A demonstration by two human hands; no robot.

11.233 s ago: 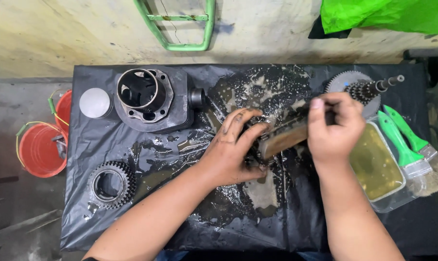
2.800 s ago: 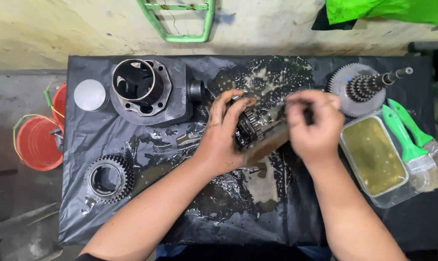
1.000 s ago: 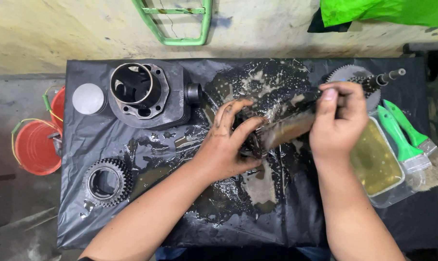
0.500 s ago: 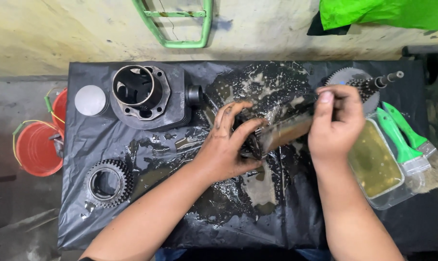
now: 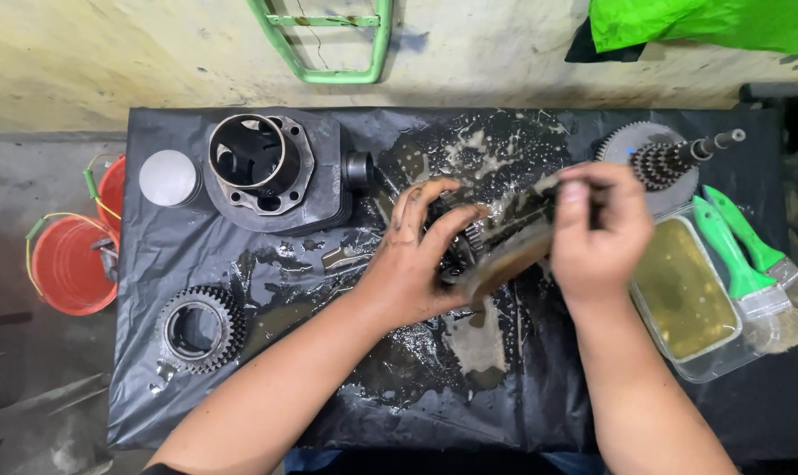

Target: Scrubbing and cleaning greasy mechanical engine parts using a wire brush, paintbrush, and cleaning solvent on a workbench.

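- Left hand [image 5: 412, 264] is curled round a small dark gear [image 5: 459, 239] at the middle of the black sheet [image 5: 540, 405], thumb and fingers closed on it.
- Right hand [image 5: 597, 230] is wrapped shut on the handle of a brush [image 5: 505, 255], whose bristles press against the gear.
- Open room: bare sheet toward the near edge, below both hands; the wet patch spreads there.
- Tight on the right: clear tub of yellowish liquid [image 5: 685, 303] just beside the right wrist, two green-handled brushes [image 5: 742, 259] at the sheet's right edge.
- Far side is crowded: engine cylinder [image 5: 271, 171], gear shaft [image 5: 672, 158].
- Loose ring gear [image 5: 197, 327] sits near the left edge, well apart.
- The gear's teeth are mostly hidden under fingers; brush handle is buried in the fist.
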